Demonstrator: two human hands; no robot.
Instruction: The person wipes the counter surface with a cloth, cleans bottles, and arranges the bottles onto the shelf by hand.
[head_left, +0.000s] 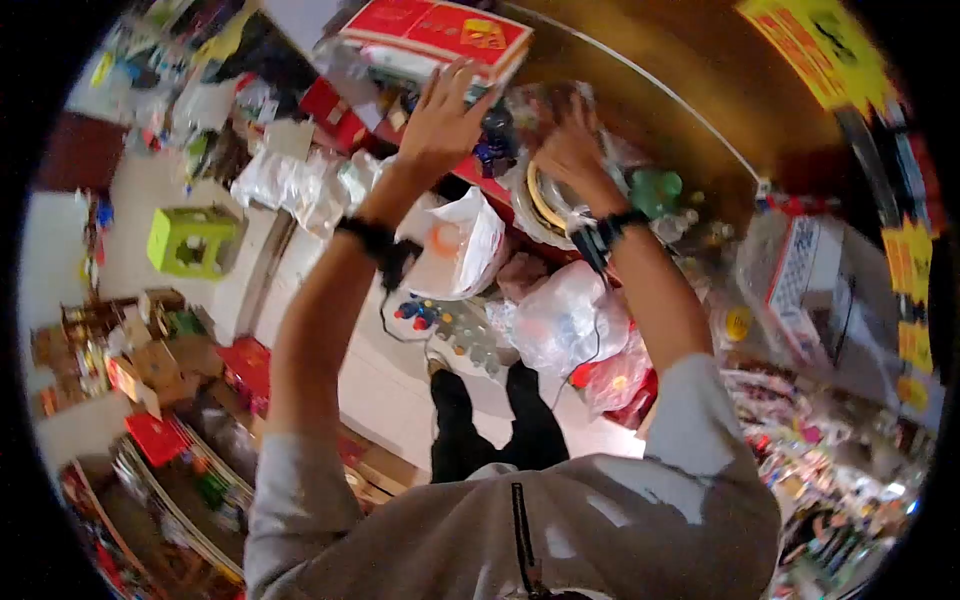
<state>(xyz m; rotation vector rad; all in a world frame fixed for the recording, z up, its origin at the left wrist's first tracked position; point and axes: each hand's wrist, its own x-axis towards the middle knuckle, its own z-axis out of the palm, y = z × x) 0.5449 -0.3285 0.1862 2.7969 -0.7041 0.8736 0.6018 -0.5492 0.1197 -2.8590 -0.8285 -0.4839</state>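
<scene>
My left hand (447,120) is stretched out with its fingers apart, at the near side of a red and white box (435,28). Whether the fingertips press on the box I cannot tell. Beside that hand is a dark blue item (494,142). My right hand (573,150) reaches over crumpled clear plastic (525,103); its fingers are blurred, and what they touch is hidden. Just below it lies a round thing with a tan rim (541,200). A green bottle (655,190) is to its right. Both wrists wear black bands with cables.
A white plastic bag (466,245) and a clear bag (560,318) stand near my feet, with several plastic bottles (470,340) on the floor. A lime green stool (192,243) is at the left. At the right is a plastic-wrapped box (810,270); cluttered goods (830,470) lie below it.
</scene>
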